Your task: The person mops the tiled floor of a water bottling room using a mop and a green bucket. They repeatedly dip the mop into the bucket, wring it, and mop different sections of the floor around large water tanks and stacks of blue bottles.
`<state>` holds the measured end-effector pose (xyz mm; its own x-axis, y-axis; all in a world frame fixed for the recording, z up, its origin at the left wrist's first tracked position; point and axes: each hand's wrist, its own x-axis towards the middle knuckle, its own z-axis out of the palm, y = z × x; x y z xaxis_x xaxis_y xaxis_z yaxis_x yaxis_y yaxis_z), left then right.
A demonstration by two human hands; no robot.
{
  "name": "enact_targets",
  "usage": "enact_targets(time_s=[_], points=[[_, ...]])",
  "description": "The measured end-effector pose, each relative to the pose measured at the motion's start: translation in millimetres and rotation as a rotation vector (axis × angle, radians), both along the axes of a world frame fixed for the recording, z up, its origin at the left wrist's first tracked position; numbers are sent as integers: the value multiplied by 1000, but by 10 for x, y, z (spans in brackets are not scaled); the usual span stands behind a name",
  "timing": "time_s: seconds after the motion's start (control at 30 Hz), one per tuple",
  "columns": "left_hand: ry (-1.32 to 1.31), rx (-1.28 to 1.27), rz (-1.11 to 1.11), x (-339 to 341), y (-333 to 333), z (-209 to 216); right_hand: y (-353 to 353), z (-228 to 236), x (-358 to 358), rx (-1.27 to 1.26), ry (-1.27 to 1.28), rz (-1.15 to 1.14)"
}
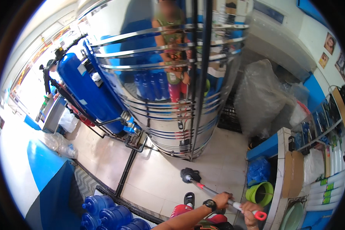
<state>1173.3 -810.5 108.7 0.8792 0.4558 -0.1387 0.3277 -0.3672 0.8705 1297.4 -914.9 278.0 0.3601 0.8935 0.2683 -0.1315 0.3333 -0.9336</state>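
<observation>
1. Left of the tall shiny steel tank (163,136), your landmark here, a clear plastic bag (57,145) lies crumpled beside a blue wall.
2. Closer to the steel tank, still on its left, a long blue cylinder (86,92) leans in your view, with dark pipes at its base.
3. Nearer you than the steel tank and to its left, several blue water jugs (113,216) are grouped together.
4. Just in front of the steel tank's base, the dark head of your mop (207,189) rests on the pale tiled floor; its handle slants toward you and to the right, ending in a red tip.
5. Your foot, in a dark sandal (189,198), is on the near side of the steel tank.
6. Your left hand (221,200), a watch at its wrist, is wrapped around the handle, nearer you than the steel tank.
7. Your right hand (250,211) is closed around the same handle, near its red tip, farther right of the steel tank.
8. Right of the steel tank, a lime-green bucket (270,191) sits below a blue plastic bag (258,171).
</observation>
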Motion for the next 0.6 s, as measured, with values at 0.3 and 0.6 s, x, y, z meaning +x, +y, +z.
enact_targets(time_s=[0.3, 0.6], points=[[457, 214, 608, -1866, 1321, -656, 1440, -1076, -1264, -71, -141, 373], [644, 6, 709, -2844, 1238, -877, 1459, -1452, -1788, -236, -250, 537]])
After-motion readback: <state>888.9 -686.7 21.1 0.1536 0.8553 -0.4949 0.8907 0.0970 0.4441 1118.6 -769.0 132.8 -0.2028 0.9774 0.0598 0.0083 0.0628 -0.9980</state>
